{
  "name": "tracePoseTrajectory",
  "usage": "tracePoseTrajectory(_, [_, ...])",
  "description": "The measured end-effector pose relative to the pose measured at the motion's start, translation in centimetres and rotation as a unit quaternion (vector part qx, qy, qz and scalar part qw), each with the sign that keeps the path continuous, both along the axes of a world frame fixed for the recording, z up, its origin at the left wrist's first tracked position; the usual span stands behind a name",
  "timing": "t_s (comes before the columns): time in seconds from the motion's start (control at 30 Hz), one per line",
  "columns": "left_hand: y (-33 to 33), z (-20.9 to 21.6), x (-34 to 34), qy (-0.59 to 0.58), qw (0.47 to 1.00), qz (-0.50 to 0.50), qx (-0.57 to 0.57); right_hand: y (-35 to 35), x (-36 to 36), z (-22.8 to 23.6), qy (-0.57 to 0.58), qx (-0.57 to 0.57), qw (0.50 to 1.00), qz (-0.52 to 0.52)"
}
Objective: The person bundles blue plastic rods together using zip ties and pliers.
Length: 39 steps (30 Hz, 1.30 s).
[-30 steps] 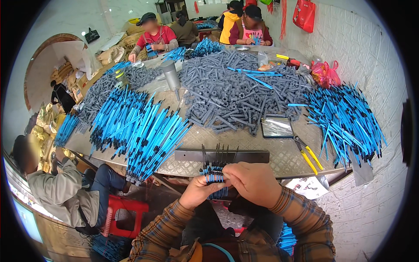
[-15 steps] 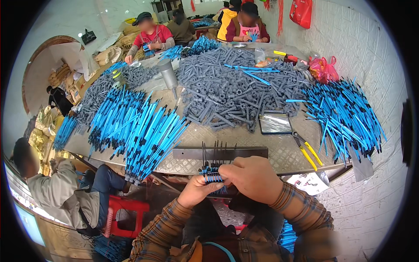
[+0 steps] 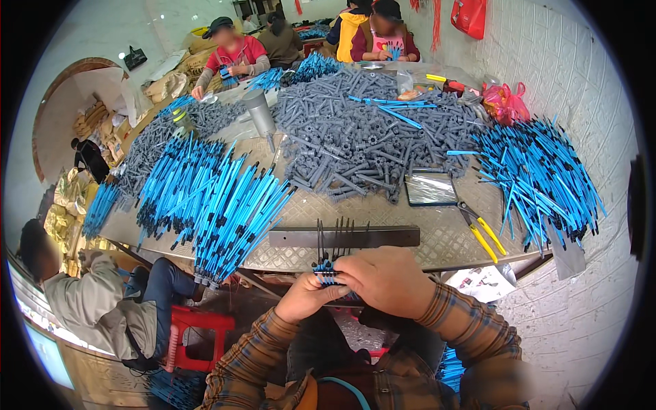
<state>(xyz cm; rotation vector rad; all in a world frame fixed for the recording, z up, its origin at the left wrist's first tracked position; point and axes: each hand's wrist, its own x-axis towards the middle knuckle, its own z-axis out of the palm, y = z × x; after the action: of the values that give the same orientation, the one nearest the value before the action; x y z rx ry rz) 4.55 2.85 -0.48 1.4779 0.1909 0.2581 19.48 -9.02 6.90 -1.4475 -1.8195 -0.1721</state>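
A small bundle of slim blue sticks with black collars and thin black rods on top (image 3: 326,265) stands upright between my hands, at the table's near edge. My left hand (image 3: 305,298) is closed round its lower part, thumb across the front. From the right, my right hand (image 3: 391,279) reaches over with fingers pinched at the bundle's right side; whatever lies in that pinch is hidden. Just behind the rods lies a dark metal bar (image 3: 383,237) along the table edge.
Grey plastic tubes (image 3: 369,140) heap mid-table. Blue sticks pile at left (image 3: 232,212) and right (image 3: 540,184). Yellow-handled pliers (image 3: 484,236) lie beside a clear-topped box (image 3: 430,190). A grey cylinder (image 3: 259,113) stands behind. Several people sit around; a red stool (image 3: 198,335) is at lower left.
My right hand has shifted slightly left and covers more of the bundle's right side. My left hand keeps its hold. The whole view has shifted slightly.
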Motion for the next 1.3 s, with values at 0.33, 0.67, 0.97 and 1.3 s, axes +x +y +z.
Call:
tracePoseTrajectory(0.33, [-0.1,-0.3,-0.1,0.007,1.0,0.007,0.003,-0.2,-0.3,0.4,-0.077,-0.019,0.997,-0.026])
tracePoseTrajectory(0.67, [-0.1,-0.2,-0.2,0.016,1.0,0.004,-0.011,-0.6,-0.5,0.3,-0.053,-0.026,0.998,-0.035])
tracePoseTrajectory(0.97, [-0.4,0.3,0.0,0.011,1.0,-0.004,0.012,-0.8,-0.9,0.9,-0.123,-0.021,0.991,-0.049])
tracePoseTrajectory(1.3, [-0.4,0.4,0.3,0.001,0.997,0.037,0.072,1.7,-1.7,0.7,-0.124,0.013,0.992,-0.036])
